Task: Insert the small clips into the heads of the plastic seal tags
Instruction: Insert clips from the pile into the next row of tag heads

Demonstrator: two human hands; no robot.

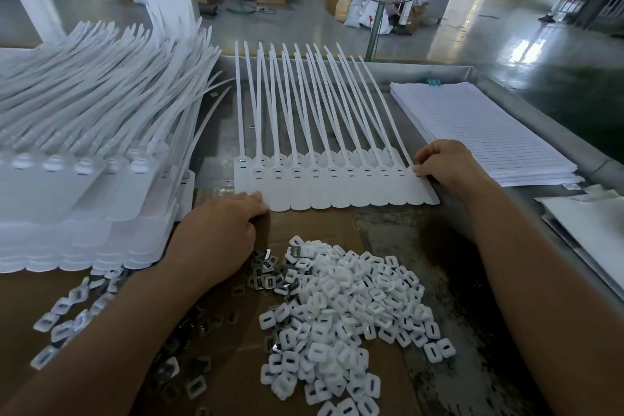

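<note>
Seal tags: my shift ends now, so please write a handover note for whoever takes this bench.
Left hand: fingers touch the near-left edge of the row of tags.
Right hand: pinches the rightmost tag at its head.
Pile of clips lies loose on the cardboard in front; stacked tags sit at left.
Done: row laid side by side; whether its heads hold clips is unclear.
Left: clip the stacked tags.
</note>
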